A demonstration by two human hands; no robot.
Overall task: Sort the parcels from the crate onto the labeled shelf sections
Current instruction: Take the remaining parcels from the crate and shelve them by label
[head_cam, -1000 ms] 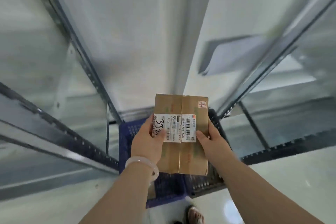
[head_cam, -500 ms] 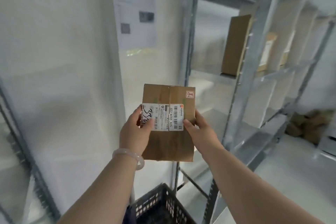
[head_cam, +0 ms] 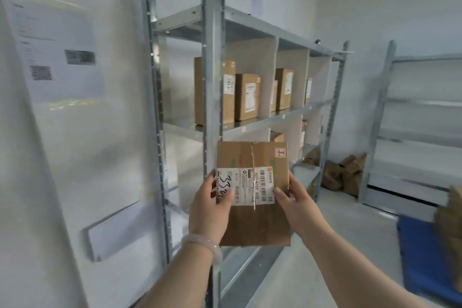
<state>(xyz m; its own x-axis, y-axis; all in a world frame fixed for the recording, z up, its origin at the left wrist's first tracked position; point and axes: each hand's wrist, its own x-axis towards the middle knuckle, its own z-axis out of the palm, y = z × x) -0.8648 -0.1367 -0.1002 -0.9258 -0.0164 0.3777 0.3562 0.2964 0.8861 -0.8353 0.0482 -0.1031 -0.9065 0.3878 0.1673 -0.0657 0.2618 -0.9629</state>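
Before shelf (head_cam: 260,121): one parcel (head_cam: 252,157), two hands gripping: left hand (head_cam: 208,210), right hand (head_cam: 297,205).

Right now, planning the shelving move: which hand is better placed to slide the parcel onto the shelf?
Probably the right hand: it grips the parcel by its right edge, toward the shelf bays, while the left hand sits before the upright post.

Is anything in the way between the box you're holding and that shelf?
Only a grey upright post of the shelf, rising just behind the parcel on its left side. Right of the post, the front looks open. The left hand and right hand hold the parcel.
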